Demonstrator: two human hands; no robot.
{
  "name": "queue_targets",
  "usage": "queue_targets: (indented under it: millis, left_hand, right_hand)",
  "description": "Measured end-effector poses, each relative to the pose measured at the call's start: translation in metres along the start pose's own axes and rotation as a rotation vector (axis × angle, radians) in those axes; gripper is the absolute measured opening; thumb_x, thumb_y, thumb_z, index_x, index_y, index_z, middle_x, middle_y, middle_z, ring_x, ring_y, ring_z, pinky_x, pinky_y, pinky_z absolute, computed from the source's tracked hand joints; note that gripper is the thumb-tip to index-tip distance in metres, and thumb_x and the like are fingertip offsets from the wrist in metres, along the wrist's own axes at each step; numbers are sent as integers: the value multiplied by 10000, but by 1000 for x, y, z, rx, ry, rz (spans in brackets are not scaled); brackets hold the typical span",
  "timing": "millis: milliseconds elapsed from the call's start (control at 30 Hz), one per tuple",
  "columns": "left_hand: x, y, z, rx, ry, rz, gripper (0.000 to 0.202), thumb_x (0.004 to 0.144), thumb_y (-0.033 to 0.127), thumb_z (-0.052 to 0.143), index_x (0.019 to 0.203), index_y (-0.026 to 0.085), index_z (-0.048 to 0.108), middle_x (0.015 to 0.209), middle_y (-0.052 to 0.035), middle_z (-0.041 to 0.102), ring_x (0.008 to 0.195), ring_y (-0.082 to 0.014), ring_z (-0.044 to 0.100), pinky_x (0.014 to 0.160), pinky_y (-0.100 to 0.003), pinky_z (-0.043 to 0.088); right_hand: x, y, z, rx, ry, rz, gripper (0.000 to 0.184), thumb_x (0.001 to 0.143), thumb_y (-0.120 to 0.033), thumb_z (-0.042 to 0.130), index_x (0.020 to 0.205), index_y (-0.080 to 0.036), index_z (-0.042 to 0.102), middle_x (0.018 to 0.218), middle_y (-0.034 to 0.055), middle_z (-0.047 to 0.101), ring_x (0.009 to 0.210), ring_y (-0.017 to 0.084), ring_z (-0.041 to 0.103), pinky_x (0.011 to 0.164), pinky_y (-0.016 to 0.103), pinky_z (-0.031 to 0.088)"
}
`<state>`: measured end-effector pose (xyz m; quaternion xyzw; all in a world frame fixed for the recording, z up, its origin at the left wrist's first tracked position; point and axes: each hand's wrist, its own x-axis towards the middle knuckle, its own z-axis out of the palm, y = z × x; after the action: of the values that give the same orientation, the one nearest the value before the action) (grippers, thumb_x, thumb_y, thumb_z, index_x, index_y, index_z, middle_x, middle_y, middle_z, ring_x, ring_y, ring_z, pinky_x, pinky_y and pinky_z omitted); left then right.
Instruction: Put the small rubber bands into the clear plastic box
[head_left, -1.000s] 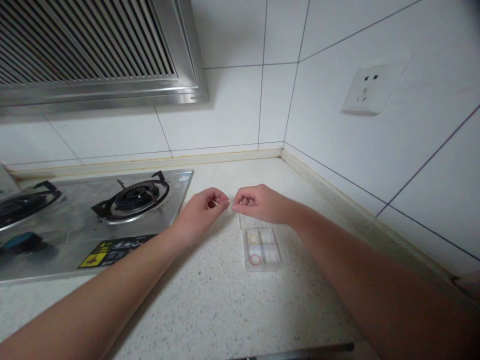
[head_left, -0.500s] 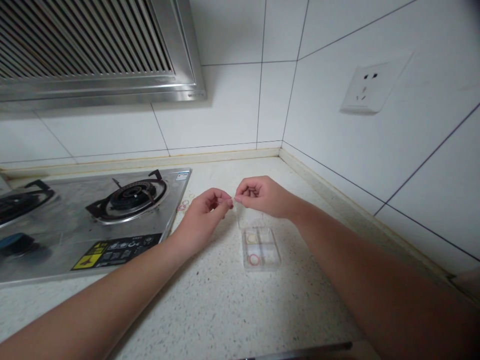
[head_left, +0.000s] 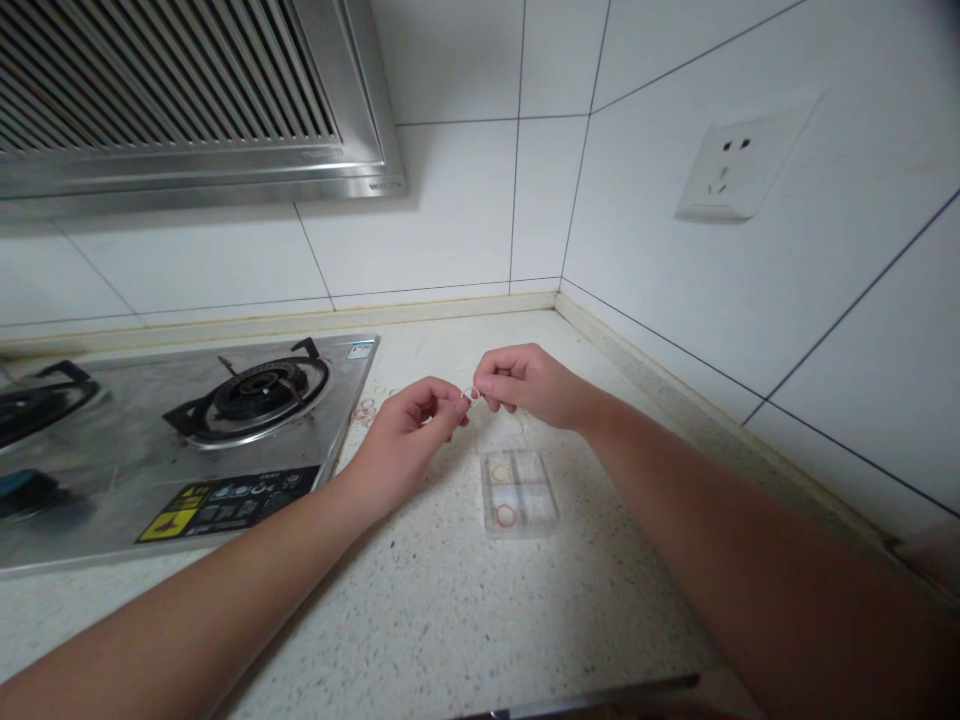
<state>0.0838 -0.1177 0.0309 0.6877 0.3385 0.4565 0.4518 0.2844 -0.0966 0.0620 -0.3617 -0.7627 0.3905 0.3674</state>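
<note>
Thumb and forefinger of my left hand [head_left: 411, 432] are pinched together, meeting the fingertips of my right hand [head_left: 528, 386]. Between them is a small pale rubber band [head_left: 471, 394], held at both sides. Just below the hands sits an open clear plastic box [head_left: 556, 500] with divided compartments. A red rubber band [head_left: 506, 527] lies in its front left compartment, and a yellowish one [head_left: 500, 480] in the back left one. The box's clear lid [head_left: 499, 432] is partly hidden behind my hands. Several loose rubber bands [head_left: 363, 410] lie left of my left hand.
A gas stove [head_left: 259, 400] with black pan supports takes up the left of the speckled counter [head_left: 420, 620]. Over it hangs a steel range hood [head_left: 375, 150]. White tiled walls form a corner behind, with a socket [head_left: 731, 165] on the right wall.
My right fingertips have shifted slightly, and the small pale band between both hands now shows more clearly. The view has moved a little; the box and its bands stay put.
</note>
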Motion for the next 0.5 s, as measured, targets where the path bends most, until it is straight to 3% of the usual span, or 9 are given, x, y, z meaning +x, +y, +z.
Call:
queue_targets:
  millis: [100, 267, 500]
  left_hand:
    - [-1, 3, 1, -21, -9, -6, 200, 908, 359, 648, 901, 160, 629, 771, -4, 628, 591, -75, 472, 526, -215, 340]
    - [-2, 5, 4, -36, -43, -9, 204, 908, 354, 651, 878, 155, 621, 767, 1, 614, 580, -67, 462, 518, -215, 334]
    - [-1, 3, 4, -49, -37, -12, 197, 902, 350, 656, 877, 158, 619, 737, 10, 602, 576, -70, 457, 519, -213, 336]
  right_hand:
    - [0, 3, -3, 1, 11, 24, 362, 873, -436, 535, 821, -95, 644, 641, 4, 591, 531, 19, 462, 506, 155, 355]
    - [1, 11, -7, -65, 74, 69, 391, 871, -467, 528, 821, -99, 653, 639, 2, 586, 517, 21, 446, 491, 157, 335]
    - [0, 12, -3, -160, 13, 92, 390, 876, -483, 518, 840, -114, 638, 663, -3, 582, 560, 24, 447, 548, 166, 338]
